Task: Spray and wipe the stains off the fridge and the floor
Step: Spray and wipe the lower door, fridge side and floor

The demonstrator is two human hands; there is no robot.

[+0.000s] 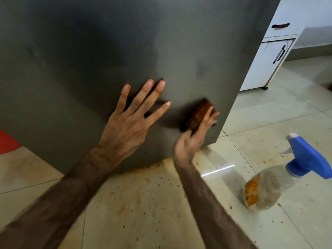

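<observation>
Against both hands stands the grey fridge, its flat side filling most of the view, matte, with faint darker smudges above and to the right of the fingers; its top and left part are cut off by the frame. Below the forearms lies the pale tiled floor, speckled with orange-red spots and a smeared orange film along the fridge's lower edge. Beyond the right hand, past the fridge corner, stands a white cabinet with dark handles, only partly in view. Right of the right forearm, well apart from it, a clear spray bottle with a blue trigger head lies on its side on the tiles; an orange patch shows at its base, and whether this is a label or residue cannot be told. The left hand rests flat on the fridge, fingers straight and spread. Just beside it, the right hand, blurred, presses a brown-orange sponge against the fridge near its lower corner, fingers curled over it; much of the sponge is hidden by them. Left of the left forearm, a red object is cut off at the frame edge.
</observation>
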